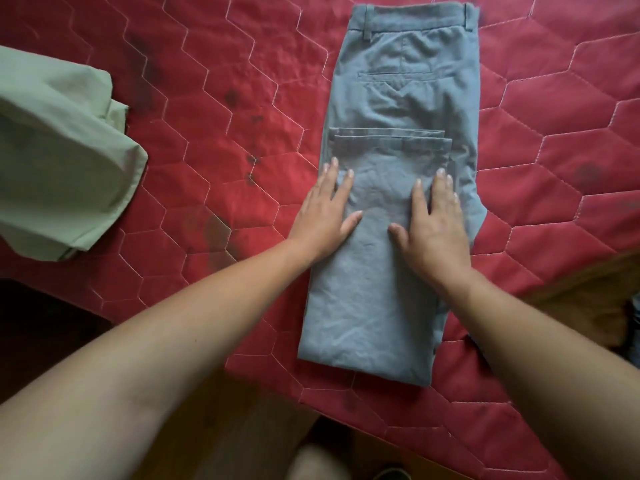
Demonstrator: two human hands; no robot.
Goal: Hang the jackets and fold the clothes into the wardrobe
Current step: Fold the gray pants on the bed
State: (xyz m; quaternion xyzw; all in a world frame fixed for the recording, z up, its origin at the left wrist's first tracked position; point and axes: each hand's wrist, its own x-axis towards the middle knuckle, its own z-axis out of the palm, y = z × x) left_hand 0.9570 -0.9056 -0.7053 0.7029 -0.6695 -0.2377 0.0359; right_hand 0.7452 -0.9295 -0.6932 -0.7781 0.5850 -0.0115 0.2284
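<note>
Grey-blue trousers (398, 98) lie lengthwise on the red quilt, waistband at the far end, legs folded back so the hems rest just below the back pocket. My left hand (329, 216) lies flat with fingers spread on the left edge of the folded legs. My right hand (433, 230) presses flat on the right side of the same fold. Neither hand grips the cloth.
A pale green garment (62, 150) lies crumpled at the left on the red quilted bed cover (207, 133). The bed's near edge runs diagonally at the bottom, with brown floor (225, 427) below it. A dark shape sits at the lower left.
</note>
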